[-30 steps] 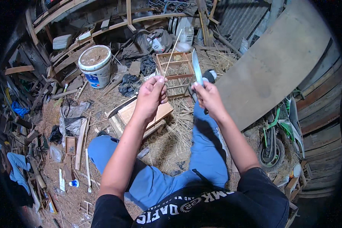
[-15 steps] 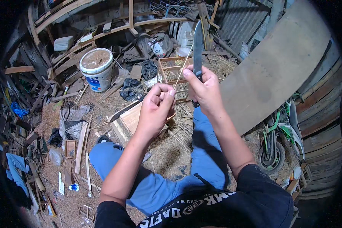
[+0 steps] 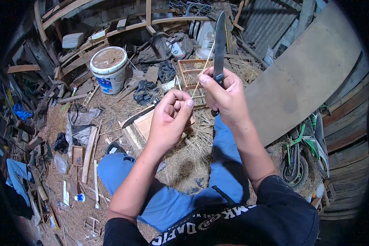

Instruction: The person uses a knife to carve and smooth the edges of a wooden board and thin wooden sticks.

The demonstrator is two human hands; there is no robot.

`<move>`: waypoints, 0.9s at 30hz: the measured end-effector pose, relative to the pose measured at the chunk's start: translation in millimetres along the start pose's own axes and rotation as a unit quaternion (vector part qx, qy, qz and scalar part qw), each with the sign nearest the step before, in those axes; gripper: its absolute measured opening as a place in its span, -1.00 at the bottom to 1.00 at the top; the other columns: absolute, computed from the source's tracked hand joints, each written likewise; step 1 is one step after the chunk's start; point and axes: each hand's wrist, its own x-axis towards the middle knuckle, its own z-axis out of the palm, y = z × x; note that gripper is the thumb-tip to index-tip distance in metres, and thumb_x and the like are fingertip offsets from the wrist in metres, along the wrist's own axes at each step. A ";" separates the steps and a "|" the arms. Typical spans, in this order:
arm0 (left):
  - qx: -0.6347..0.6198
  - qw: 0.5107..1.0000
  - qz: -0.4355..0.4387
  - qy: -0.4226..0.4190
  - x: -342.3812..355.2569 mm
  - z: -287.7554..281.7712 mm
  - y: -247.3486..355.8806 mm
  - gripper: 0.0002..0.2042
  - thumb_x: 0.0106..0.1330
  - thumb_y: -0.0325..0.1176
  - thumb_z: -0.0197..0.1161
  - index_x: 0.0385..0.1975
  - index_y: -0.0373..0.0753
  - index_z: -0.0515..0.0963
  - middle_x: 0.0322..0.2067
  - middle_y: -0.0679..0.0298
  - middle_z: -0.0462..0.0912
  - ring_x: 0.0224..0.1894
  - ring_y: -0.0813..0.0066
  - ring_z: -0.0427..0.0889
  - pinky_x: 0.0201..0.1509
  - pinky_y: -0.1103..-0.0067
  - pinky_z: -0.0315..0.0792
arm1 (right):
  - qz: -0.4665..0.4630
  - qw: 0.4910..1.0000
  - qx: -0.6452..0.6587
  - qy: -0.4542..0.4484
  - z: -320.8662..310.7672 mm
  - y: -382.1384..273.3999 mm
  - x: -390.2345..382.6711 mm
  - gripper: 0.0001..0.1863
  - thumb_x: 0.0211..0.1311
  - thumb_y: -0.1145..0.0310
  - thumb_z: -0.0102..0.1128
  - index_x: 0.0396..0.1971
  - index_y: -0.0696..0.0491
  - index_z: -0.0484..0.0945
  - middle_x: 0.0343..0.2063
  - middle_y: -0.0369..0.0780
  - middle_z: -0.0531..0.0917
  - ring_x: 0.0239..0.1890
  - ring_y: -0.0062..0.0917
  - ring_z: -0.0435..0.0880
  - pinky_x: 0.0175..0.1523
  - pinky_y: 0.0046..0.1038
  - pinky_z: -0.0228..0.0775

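Observation:
My left hand (image 3: 171, 119) is closed, pinching the lower end of a thin pale stick (image 3: 208, 58) between thumb and fingers. The stick slants up and to the right, past my right thumb. In my right hand (image 3: 230, 96) is a knife (image 3: 219, 39), its broad blade pointing up and its dark handle inside my fist. The blade stands close beside the stick; whether they touch I cannot tell. Behind my hands sits a small slatted wooden cage (image 3: 183, 74). A light wooden block (image 3: 144, 125) lies below my left hand, with a long dark blade-like piece (image 3: 136, 116) along its edge.
A white bucket (image 3: 109, 76) filled with brown material stands at the back left. A large brown panel (image 3: 303, 69) leans on the right, above a green and white motorbike (image 3: 301, 151). Wood strips (image 3: 89, 158), straw and a small wooden tray (image 3: 77, 156) lie on the left floor.
The view has shifted slightly, so the surroundings sit a little further right. My hands keep their grips on the stick and the knife, with the knife slightly more tilted.

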 end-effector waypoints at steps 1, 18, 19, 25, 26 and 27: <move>0.002 1.000 -0.003 0.002 0.1 -0.4 -1.0 -0.87 0.48 -0.33 0.15 -0.15 -0.22 0.41 -0.55 0.49 0.35 -0.58 0.77 0.24 -0.54 0.73 0.10 | 0.005 1.000 0.006 0.000 -0.1 0.1 -0.2 -0.84 0.31 0.33 0.33 -0.27 0.09 0.58 -0.65 -0.52 0.45 -0.73 -0.90 0.27 -0.66 -0.69 -0.03; 0.012 1.000 -0.027 0.001 0.1 3.2 -2.0 -0.89 0.51 -0.33 0.10 -0.15 -0.22 0.41 -0.54 0.51 0.31 -0.56 0.80 0.20 -0.54 0.74 0.06 | 0.028 0.998 0.056 0.005 -9.6 12.0 2.1 -0.83 0.30 0.32 0.35 -0.31 0.08 0.56 -0.66 -0.49 0.48 -0.76 -0.87 0.30 -0.67 -0.68 0.03; 0.009 1.000 -0.021 0.000 0.9 2.5 -4.8 -0.88 0.51 -0.33 0.10 -0.14 -0.22 0.41 -0.54 0.51 0.31 -0.56 0.80 0.20 -0.54 0.74 0.06 | 0.027 0.998 0.051 0.007 -9.8 12.6 2.7 -0.83 0.30 0.31 0.35 -0.31 0.08 0.56 -0.66 -0.49 0.48 -0.76 -0.87 0.30 -0.68 -0.68 0.02; 0.004 1.000 0.008 -0.008 3.7 7.5 -3.3 -0.88 0.54 -0.39 0.05 -0.09 -0.29 0.42 -0.53 0.45 0.37 -0.53 0.76 0.30 -0.49 0.72 0.18 | 0.033 0.998 0.048 0.001 -13.1 16.4 3.6 -0.83 0.31 0.31 0.34 -0.32 0.07 0.57 -0.69 -0.49 0.46 -0.76 -0.87 0.29 -0.68 -0.68 0.01; 0.016 1.000 0.008 -0.012 4.1 7.7 -3.2 -0.88 0.54 -0.40 0.04 -0.08 -0.30 0.42 -0.53 0.43 0.38 -0.52 0.74 0.32 -0.47 0.70 0.20 | 0.034 0.998 0.050 -0.004 -13.7 16.7 3.9 -0.84 0.31 0.31 0.34 -0.32 0.07 0.57 -0.69 -0.49 0.46 -0.77 -0.87 0.29 -0.68 -0.68 0.01; 0.016 1.000 0.007 -0.012 4.9 8.2 -4.0 -0.88 0.54 -0.40 0.04 -0.08 -0.30 0.42 -0.53 0.43 0.38 -0.52 0.74 0.32 -0.47 0.70 0.20 | 0.034 0.998 0.050 -0.003 -14.0 17.0 4.0 -0.84 0.31 0.31 0.34 -0.32 0.07 0.57 -0.69 -0.49 0.46 -0.77 -0.87 0.29 -0.68 -0.68 0.01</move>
